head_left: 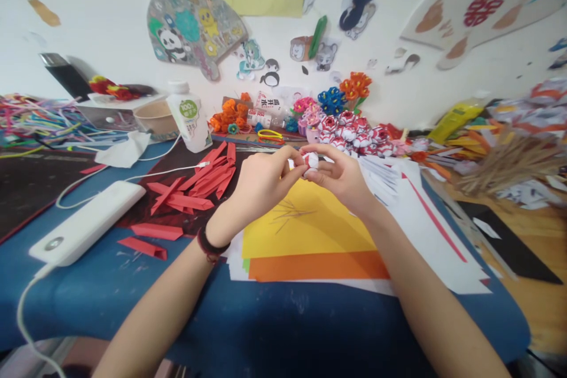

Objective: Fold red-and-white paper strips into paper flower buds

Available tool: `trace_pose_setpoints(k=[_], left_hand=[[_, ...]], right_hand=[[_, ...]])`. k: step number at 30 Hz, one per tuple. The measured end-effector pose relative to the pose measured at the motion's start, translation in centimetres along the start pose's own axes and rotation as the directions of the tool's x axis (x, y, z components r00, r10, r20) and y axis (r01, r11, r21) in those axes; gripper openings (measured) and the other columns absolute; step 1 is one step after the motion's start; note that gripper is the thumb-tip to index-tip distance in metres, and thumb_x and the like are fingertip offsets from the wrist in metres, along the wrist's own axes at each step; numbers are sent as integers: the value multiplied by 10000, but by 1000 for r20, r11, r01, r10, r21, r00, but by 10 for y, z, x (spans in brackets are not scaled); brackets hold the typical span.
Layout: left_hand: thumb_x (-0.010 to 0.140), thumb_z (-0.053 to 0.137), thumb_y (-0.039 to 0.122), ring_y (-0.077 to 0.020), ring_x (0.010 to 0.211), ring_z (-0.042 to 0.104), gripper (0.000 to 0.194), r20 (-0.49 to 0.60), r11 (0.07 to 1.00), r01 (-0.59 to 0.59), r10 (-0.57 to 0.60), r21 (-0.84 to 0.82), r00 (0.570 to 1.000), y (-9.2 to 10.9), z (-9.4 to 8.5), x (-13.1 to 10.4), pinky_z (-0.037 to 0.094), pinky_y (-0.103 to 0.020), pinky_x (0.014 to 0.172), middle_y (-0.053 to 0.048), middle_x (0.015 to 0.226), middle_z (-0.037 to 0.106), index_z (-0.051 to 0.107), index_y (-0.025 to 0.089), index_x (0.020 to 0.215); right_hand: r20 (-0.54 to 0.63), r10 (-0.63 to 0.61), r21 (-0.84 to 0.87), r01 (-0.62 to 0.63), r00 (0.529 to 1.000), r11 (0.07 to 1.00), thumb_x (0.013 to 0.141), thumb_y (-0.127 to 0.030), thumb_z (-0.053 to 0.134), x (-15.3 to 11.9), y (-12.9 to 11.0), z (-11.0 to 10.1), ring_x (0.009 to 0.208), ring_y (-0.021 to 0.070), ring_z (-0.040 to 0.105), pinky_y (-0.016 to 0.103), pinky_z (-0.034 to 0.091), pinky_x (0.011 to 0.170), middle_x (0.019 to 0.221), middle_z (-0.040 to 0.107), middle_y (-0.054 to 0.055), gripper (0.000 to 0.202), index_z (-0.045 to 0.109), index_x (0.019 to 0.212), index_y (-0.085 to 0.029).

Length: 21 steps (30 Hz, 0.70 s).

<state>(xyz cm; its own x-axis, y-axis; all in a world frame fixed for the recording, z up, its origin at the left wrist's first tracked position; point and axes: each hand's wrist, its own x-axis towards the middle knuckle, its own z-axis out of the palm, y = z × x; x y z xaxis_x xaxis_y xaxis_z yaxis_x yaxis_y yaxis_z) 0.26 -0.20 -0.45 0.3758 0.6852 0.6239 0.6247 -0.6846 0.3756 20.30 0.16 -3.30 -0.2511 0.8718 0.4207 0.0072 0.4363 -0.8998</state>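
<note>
A small red-and-white folded paper flower [311, 161] is held up between both hands, over stacked paper. My left hand [270, 174] pinches its left side with thumb and fingertips. From the right, the curved fingers and thumb of my right hand [339, 177] close around it; the fingers partly cover it. Below lies a yellow paper sheet [310, 230] with several thin brown sticks [290, 214] on it. Left of my left hand is a pile of folded red paper strips [206, 180]. Behind the hands sit several similar red-and-white paper flowers [349, 130].
A white power bank [88, 221] with cables lies at the left, near a white bottle [189, 118] and a paper bowl [157, 118]. White paper strips [376, 180] lie at the right. Brown sticks [509, 156] heap up at the far right. Pipe-cleaner flowers [332, 100] stand by the wall.
</note>
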Motion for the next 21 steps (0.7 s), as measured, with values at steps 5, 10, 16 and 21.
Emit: trace_pose_setpoints(k=[5, 10, 16, 21], left_hand=[[951, 663, 288, -99, 468, 520, 102, 52, 998, 13, -17, 65, 999, 0, -2, 0, 304, -221, 538, 55, 556, 612, 664, 186, 953], [977, 594, 269, -127, 519, 605, 135, 81, 980, -3, -13, 200, 997, 3, -3, 0, 330, -228, 562, 21, 615, 679, 679, 183, 1038], [1017, 535, 318, -184, 599, 694, 204, 54, 906, -58, 39, 419, 998, 2, 3, -2, 308, -254, 547, -31, 712, 756, 681, 195, 1090], [1034, 486, 302, -191, 518, 646, 243, -7, 835, -75, 94, 545, 996, 2, 10, -4, 246, -278, 513, -41, 580, 685, 694, 175, 1029]], right_hand=[[-14, -3, -28, 3, 1000, 1000, 794, -443, 860, 1, 3, -1, 775, 141, 646, 335, 606, 757, 1270, 688, 44, 467, 704, 1202, -278], [-24, 0, -22, -1, 1000, 1000, 780, -434, 872, 2, 5, -2, 780, 132, 651, 327, 605, 765, 1277, 680, 48, 485, 705, 1203, -265], [-57, 27, -17, -28, 998, 999, 746, -442, 892, 2, 3, 2, 762, 137, 646, 314, 586, 718, 1209, 706, 46, 493, 709, 1167, -260], [-118, 40, -32, -45, 992, 999, 712, -493, 902, 2, 0, 7, 739, 141, 639, 308, 566, 692, 1089, 720, 37, 544, 704, 1156, -249]])
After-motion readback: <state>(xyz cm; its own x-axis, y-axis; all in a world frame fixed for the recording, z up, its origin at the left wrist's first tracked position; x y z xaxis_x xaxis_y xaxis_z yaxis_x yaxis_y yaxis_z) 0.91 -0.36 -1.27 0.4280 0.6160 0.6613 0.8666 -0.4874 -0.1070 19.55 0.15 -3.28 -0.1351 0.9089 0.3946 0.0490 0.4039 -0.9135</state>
